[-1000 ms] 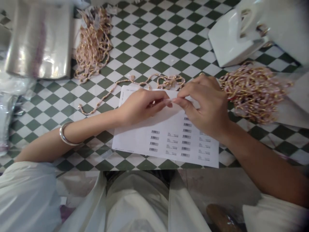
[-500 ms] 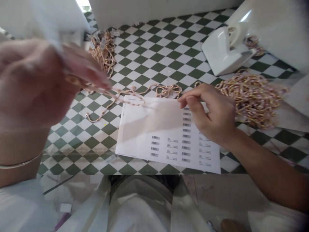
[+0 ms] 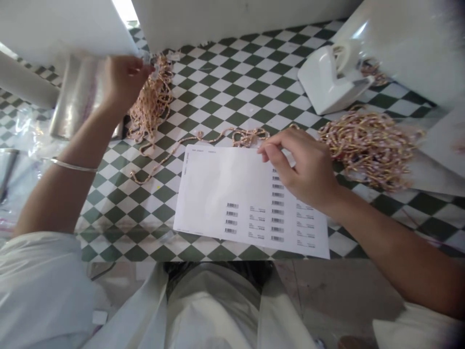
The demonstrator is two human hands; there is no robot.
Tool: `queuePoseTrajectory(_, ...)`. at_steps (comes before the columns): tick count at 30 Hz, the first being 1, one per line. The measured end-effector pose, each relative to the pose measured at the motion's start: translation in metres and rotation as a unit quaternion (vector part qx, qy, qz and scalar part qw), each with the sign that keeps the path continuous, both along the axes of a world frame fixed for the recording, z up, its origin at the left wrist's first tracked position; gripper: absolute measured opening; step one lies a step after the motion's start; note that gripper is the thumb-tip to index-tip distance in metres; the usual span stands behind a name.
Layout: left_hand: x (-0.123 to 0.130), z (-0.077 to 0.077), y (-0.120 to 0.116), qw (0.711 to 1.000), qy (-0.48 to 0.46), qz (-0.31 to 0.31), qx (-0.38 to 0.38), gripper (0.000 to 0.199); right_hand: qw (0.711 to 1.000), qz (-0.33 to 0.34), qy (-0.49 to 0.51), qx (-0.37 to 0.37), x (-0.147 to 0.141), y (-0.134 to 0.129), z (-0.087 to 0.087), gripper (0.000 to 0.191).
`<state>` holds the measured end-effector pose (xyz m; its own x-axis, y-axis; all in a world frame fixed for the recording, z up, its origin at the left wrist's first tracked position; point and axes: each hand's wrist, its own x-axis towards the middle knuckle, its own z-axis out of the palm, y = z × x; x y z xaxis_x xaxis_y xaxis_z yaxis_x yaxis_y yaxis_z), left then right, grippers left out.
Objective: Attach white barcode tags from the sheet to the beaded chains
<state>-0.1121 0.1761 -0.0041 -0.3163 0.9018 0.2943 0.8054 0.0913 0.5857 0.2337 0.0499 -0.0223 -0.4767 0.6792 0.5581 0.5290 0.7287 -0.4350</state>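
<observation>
My left hand [image 3: 127, 80] is at the far left, closed in a pinch at the tagged end of a pile of pink-and-gold beaded strands [image 3: 151, 104]. It holds a beaded strand by its tag end, though the fingers partly hide it. Small white tags stick out at the top of the pile. Over the upper edge of a white sheet of barcode labels [image 3: 218, 179] is my right hand [image 3: 303, 167], thumb and fingers pressed together. What lies between those fingertips, if anything, is too small to see. Behind the sheet a loose beaded strand [image 3: 189, 139] curves across the checkered table.
A larger heap of beaded strands [image 3: 370, 148] lies at the right. Beyond it stands a white tape dispenser [image 3: 323, 85]. Clear plastic bags [image 3: 85, 92] lie at the left, beside a pale roll [image 3: 25, 80]. White panels close off the back.
My left hand has moved away from near the camera to the far-left pile, carrying the beaded strand there. My right hand has stayed over the label sheet, still pinched.
</observation>
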Motion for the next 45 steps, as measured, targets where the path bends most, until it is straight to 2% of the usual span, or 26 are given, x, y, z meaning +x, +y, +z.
queuePoseTrajectory(3, -0.004, -0.004, 0.026, 0.999, 0.01, 0.036, 0.024, 0.028, 1.0, 0.004, -0.021, -0.011, -0.001, -0.001, -0.001, 0.021)
queuePoseTrajectory(5, -0.003, -0.002, 0.039, 0.998, 0.009, 0.065, 0.015, 0.036, 0.999, 0.004, -0.044, -0.024, -0.002, -0.001, -0.003, 0.022)
queuePoseTrajectory(7, 0.002, 0.002, 0.042, 0.997, 0.01, 0.082, 0.001, 0.06, 0.997, 0.0, -0.067, -0.031, -0.002, -0.001, -0.004, 0.022)
queuePoseTrajectory(9, 0.011, 0.004, 0.03, 0.998, 0.022, 0.054, -0.005, 0.063, 0.996, -0.007, -0.089, -0.023, -0.002, 0.0, -0.005, 0.021)
queuePoseTrajectory(11, 0.02, 0.002, 0.005, 0.998, 0.044, -0.043, -0.006, 0.032, 0.993, -0.021, -0.112, -0.012, -0.001, 0.001, -0.005, 0.022)
queuePoseTrajectory(12, 0.024, -0.002, -0.01, 0.992, 0.054, -0.115, -0.015, 0.02, 0.992, -0.031, -0.124, -0.01, 0.0, 0.002, -0.004, 0.023)
queuePoseTrajectory(13, 0.027, -0.007, -0.025, 0.982, 0.061, -0.177, -0.037, 0.018, 0.99, -0.045, -0.134, -0.009, 0.0, 0.003, -0.004, 0.025)
queuePoseTrajectory(14, 0.029, -0.013, -0.038, 0.968, 0.068, -0.235, -0.058, 0.025, 0.988, -0.064, -0.14, -0.007, 0.001, 0.005, -0.003, 0.026)
queuePoseTrajectory(16, 0.032, -0.027, -0.057, 0.915, 0.132, -0.381, -0.027, 0.042, 0.984, -0.097, -0.147, 0.0, 0.004, 0.009, -0.003, 0.027)
queuePoseTrajectory(18, 0.033, -0.039, -0.063, 0.86, 0.199, -0.469, 0.026, 0.042, 0.982, -0.116, -0.149, 0.006, 0.006, 0.012, -0.005, 0.028)
queuePoseTrajectory(19, 0.035, -0.044, -0.062, 0.845, 0.219, -0.487, 0.045, 0.035, 0.982, -0.117, -0.151, 0.003, 0.007, 0.014, -0.006, 0.03)
queuePoseTrajectory(21, 0.04, -0.047, -0.057, 0.844, 0.222, -0.484, 0.055, 0.022, 0.981, -0.112, -0.159, -0.017, 0.007, 0.017, -0.008, 0.034)
queuePoseTrajectory(22, 0.044, -0.045, -0.056, 0.848, 0.217, -0.481, 0.055, 0.021, 0.98, -0.11, -0.162, -0.029, 0.006, 0.017, -0.009, 0.036)
queuePoseTrajectory(24, 0.058, -0.036, -0.06, 0.852, 0.208, -0.477, 0.061, 0.021, 0.98, -0.095, -0.165, -0.051, 0.004, 0.018, -0.01, 0.04)
queuePoseTrajectory(27, 0.09, -0.008, -0.084, 0.865, 0.143, -0.477, 0.063, 0.017, 0.985, -0.033, -0.151, -0.072, 0.0, 0.015, -0.009, 0.047)
queuePoseTrajectory(28, 0.102, 0.004, -0.095, 0.875, 0.06, -0.478, 0.046, 0.016, 0.987, -0.007, -0.139, -0.082, -0.001, 0.013, -0.007, 0.049)
queuePoseTrajectory(29, 0.114, 0.016, -0.105, 0.872, 0.03, -0.486, 0.046, 0.015, 0.988, 0.016, -0.122, -0.098, -0.002, 0.012, -0.006, 0.048)
queuePoseTrajectory(32, 0.14, 0.048, -0.127, 0.864, -0.044, -0.501, 0.002, 0.021, 0.974, 0.084, -0.038, -0.206, -0.003, 0.007, -0.003, 0.029)
queuePoseTrajectory(34, 0.149, 0.061, -0.13, 0.865, -0.1, -0.491, -0.03, 0.028, 0.937, 0.157, 0.051, -0.307, -0.002, 0.006, -0.002, 0.023)
queuePoseTrajectory(37, 0.155, 0.074, -0.126, 0.853, -0.209, -0.467, -0.099, 0.037, 0.839, 0.254, 0.21, -0.433, -0.004, 0.004, -0.003, 0.031)
queuePoseTrajectory(39, 0.16, 0.079, -0.122, 0.839, -0.276, -0.444, -0.15, 0.044, 0.787, 0.268, 0.272, -0.485, -0.008, 0.001, -0.003, 0.029)
queuePoseTrajectory(41, 0.167, 0.083, -0.121, 0.838, -0.302, -0.423, -0.168, 0.051, 0.768, 0.265, 0.274, -0.515, -0.012, -0.004, -0.002, 0.027)
queuePoseTrajectory(42, 0.172, 0.084, -0.122, 0.854, -0.294, -0.397, -0.163, 0.057, 0.763, 0.267, 0.254, -0.532, -0.013, -0.007, 0.0, 0.027)
queuePoseTrajectory(43, 0.176, 0.085, -0.123, 0.883, -0.267, -0.349, -0.166, 0.074, 0.758, 0.27, 0.229, -0.547, -0.014, -0.01, 0.001, 0.026)
queuePoseTrajectory(44, 0.181, 0.086, -0.124, 0.923, -0.225, -0.262, -0.17, 0.092, 0.752, 0.273, 0.198, -0.567, -0.014, -0.013, 0.003, 0.025)
queuePoseTrajectory(45, 0.184, 0.085, -0.125, 0.958, -0.17, -0.148, -0.18, 0.103, 0.746, 0.276, 0.169, -0.582, -0.014, -0.015, 0.005, 0.022)
